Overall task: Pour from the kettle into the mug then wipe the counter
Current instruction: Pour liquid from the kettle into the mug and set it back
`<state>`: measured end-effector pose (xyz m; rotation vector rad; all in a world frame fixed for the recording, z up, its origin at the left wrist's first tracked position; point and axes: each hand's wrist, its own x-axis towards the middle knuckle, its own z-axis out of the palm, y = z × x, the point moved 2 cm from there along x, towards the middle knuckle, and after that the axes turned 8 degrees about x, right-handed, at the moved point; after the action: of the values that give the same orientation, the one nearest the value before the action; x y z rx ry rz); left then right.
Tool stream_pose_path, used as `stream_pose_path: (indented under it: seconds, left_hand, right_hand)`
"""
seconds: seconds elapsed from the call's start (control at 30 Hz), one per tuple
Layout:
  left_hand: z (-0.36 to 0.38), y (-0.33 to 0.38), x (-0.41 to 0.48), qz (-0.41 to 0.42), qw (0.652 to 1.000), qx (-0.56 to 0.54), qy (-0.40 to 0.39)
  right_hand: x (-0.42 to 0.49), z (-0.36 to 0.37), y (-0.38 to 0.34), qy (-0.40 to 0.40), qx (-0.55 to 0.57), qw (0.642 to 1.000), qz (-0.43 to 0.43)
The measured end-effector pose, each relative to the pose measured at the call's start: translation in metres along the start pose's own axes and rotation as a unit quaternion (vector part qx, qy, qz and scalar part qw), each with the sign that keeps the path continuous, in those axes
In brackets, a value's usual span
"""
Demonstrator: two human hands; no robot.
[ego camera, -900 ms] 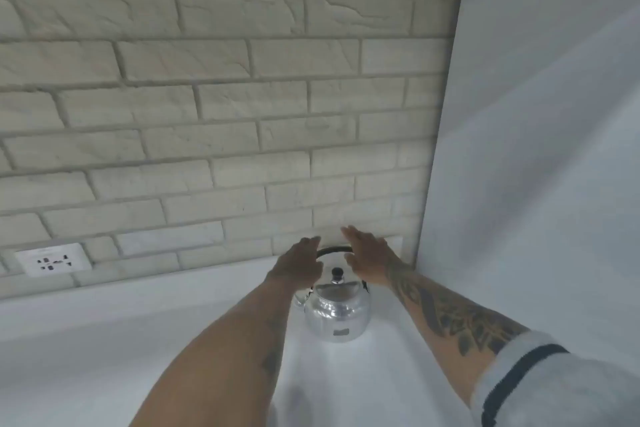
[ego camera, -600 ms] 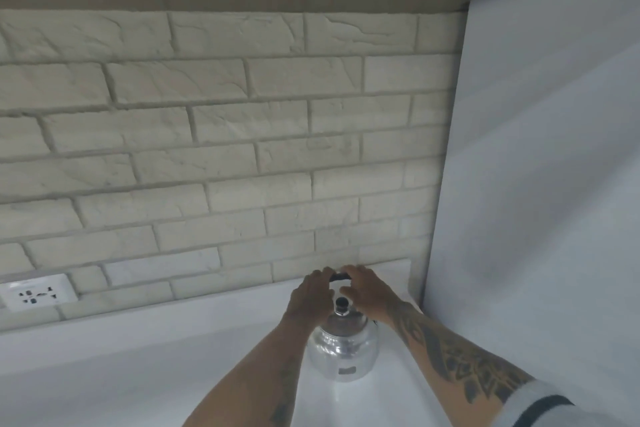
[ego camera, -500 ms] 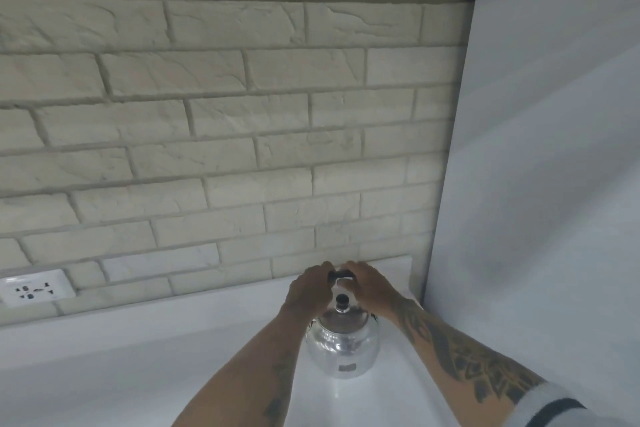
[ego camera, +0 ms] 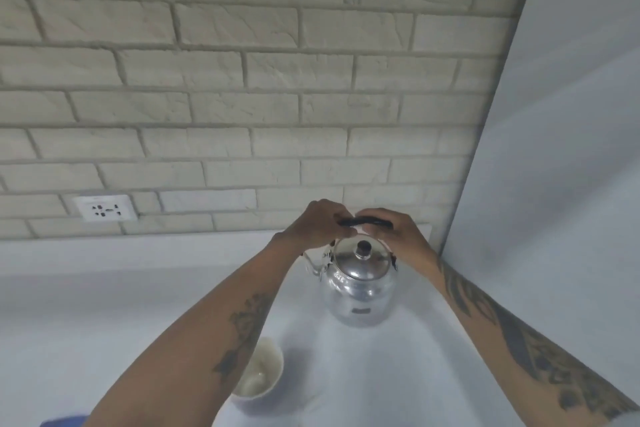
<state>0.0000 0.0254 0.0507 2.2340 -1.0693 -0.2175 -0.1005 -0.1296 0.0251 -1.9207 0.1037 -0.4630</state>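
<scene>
Fingers (ego camera: pixel 341 218) seemingly around half-hidden kettle handle (ego camera: pixel 363 220)

- The kettle (ego camera: pixel 358 282) looks like polished metal, very glossy, with mirror reflections on its body and on its lid.
- The knob on the lid (ego camera: pixel 364 248) is dark and looks like plastic, a little shiny.
- The handle of the kettle (ego camera: pixel 356 221) is black and matt, perhaps plastic.
- The mug (ego camera: pixel 258 378) is white and smooth, like glazed ceramic, with a soft shine inside.
- The bench (ego camera: pixel 86 308) is white, smooth and matt.
- The wall (ego camera: pixel 242 80) has pale bricks with a rough, stone-like surface and sunken joints.
- The socket plate (ego camera: pixel 105 209) is smooth white plastic.
- The panel at the right (ego camera: pixel 561 149) is plain, smooth and matt.
</scene>
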Motion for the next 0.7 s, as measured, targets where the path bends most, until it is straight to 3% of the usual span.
stream_pose_path:
  seconds: [0.4, 0.53, 0.63, 0.7]
  left_hand:
    - [-0.029, -0.050, -0.127, -0.060, 0.996, -0.063, 0.009]
    - [-0.017, -0.084, -0.174, -0.087, 0.994, 0.036, -0.060]
    - [-0.004, -0.106, -0.199, -0.137, 0.980, 0.002, -0.145]
    - [0.003, -0.115, -0.208, -0.136, 0.976, 0.041, -0.167]
  right_hand:
    - [-0.040, 0.032, -0.064, -0.086, -0.003, 0.995, -0.055]
    - [-0.049, 0.039, -0.077, -0.110, -0.059, 0.990, -0.066]
    - [-0.058, 0.047, -0.086, -0.128, -0.085, 0.987, -0.054]
    - [-0.062, 0.052, -0.090, -0.136, -0.114, 0.983, -0.049]
